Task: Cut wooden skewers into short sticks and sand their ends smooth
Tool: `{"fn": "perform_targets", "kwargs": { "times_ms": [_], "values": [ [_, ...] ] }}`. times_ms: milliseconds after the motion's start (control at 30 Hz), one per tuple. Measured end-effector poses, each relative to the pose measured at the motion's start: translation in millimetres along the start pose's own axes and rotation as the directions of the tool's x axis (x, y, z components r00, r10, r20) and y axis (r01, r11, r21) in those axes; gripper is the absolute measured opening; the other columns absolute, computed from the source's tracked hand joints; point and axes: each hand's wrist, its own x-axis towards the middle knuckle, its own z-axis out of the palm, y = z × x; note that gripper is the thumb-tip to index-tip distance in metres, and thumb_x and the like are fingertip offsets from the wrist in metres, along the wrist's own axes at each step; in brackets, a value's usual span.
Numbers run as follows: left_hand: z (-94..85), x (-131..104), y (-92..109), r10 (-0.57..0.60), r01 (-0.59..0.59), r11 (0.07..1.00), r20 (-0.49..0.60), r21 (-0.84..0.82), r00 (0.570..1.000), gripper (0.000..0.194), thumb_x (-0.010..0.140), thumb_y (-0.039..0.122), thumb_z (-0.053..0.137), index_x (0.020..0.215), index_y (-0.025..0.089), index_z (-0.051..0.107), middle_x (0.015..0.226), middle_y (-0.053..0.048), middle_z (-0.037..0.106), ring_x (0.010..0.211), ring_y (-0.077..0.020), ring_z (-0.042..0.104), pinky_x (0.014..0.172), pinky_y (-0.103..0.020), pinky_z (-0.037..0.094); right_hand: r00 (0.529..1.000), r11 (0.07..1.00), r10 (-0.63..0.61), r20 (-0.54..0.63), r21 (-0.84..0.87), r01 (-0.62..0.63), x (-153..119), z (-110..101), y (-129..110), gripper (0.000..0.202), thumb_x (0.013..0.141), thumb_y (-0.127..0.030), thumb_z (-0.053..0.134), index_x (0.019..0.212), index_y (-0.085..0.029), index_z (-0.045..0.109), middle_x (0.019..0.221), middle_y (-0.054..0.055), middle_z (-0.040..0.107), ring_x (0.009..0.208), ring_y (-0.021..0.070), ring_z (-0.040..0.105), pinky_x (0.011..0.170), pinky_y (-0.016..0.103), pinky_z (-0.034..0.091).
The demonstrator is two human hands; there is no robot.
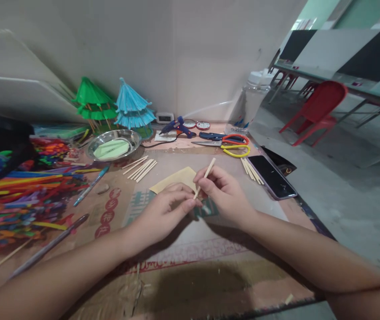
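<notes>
A short wooden stick slants upward between my hands over the middle of the table. My right hand is closed, pinching the stick along its upper part. With thumb and fingertips, my left hand closes on the stick's lower end. Behind my hands lies a piece of yellow sandpaper-like sheet, partly covered by my fingers. More cut wooden sticks lie in a row to the left, and a smaller bunch of sticks rests at the right beside a phone.
A metal bowl, blue glue gun, scissors and water bottle stand along the back. Green and blue paper-roofed models stand behind the bowl. Colourful pipe cleaners and a pen lie left.
</notes>
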Motion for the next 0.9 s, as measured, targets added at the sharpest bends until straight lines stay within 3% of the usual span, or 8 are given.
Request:
{"fn": "perform_targets", "kwargs": {
  "times_ms": [233, 533, 700, 800, 900],
  "values": [
    [1.7, -1, -6, 0.059, -0.06, 0.998, -0.002, -0.003, 0.998, 0.022, 0.101, 0.025, 0.051, 0.094, 0.02, 0.071, 0.104, -0.003, 0.068, 0.105, -0.0176, 0.06, 0.096, -0.03, 0.042, 0.997, 0.999, -0.036, 0.063, -0.028, 0.038, -3, -2, 6, 0.032, 0.096, -0.052, 0.055, 0.089, -0.021, 0.057, 0.072, -0.003, 0.054, 0.062, 0.0104, 0.05, 0.058, 0.025, 0.042],
    [2.3, -2, -5, 0.032, -0.033, 0.999, 0.018, 0.037, 0.999, 0.029, 0.101, 0.029, 0.05, 0.082, 0.017, 0.068, 0.096, -0.005, 0.065, 0.099, -0.0193, 0.06, 0.092, -0.032, 0.044, 0.986, 0.976, -0.101, 0.133, -0.178, 0.124, -7, -5, 4, 0.034, 0.1, -0.05, 0.049, 0.086, -0.021, 0.057, 0.074, -0.002, 0.054, 0.067, 0.012, 0.049, 0.063, 0.026, 0.041],
    [2.5, -4, 0, 0.091, -0.091, 0.996, -0.009, -0.024, 0.996, 0.021, 0.101, 0.024, 0.053, 0.099, 0.022, 0.073, 0.108, -0.004, 0.069, 0.107, -0.0175, 0.061, 0.098, -0.03, 0.043, 0.996, 0.993, 0.087, 0.036, 0.075, -0.089, 2, -4, 0, 0.039, 0.087, -0.056, 0.068, 0.078, -0.02, 0.057, 0.064, -0.005, 0.052, 0.057, 0.0092, 0.045, 0.055, 0.023, 0.036],
    [2.0, -7, 6, 0.094, -0.097, 0.992, -0.042, -0.081, 0.995, 0.021, 0.101, 0.022, 0.054, 0.102, 0.023, 0.074, 0.108, -0.004, 0.07, 0.108, -0.0165, 0.062, 0.1, -0.03, 0.043, 0.964, 0.917, 0.243, 0.106, 0.3, -0.264, 5, -2, 0, 0.04, 0.08, -0.055, 0.076, 0.074, -0.018, 0.059, 0.057, -0.007, 0.052, 0.05, 0.0072, 0.042, 0.049, 0.021, 0.033],
    [1.0, -9, 13, 0.048, -0.054, 0.987, -0.04, -0.154, 0.998, 0.02, 0.101, 0.024, 0.054, 0.1, 0.021, 0.074, 0.106, -0.005, 0.07, 0.107, -0.0179, 0.063, 0.099, -0.032, 0.045, 0.927, 0.83, 0.317, 0.199, 0.414, -0.373, 5, 0, -1, 0.039, 0.076, -0.051, 0.08, 0.074, -0.017, 0.062, 0.053, -0.006, 0.052, 0.047, 0.0068, 0.042, 0.048, 0.02, 0.034]
  ]
}}
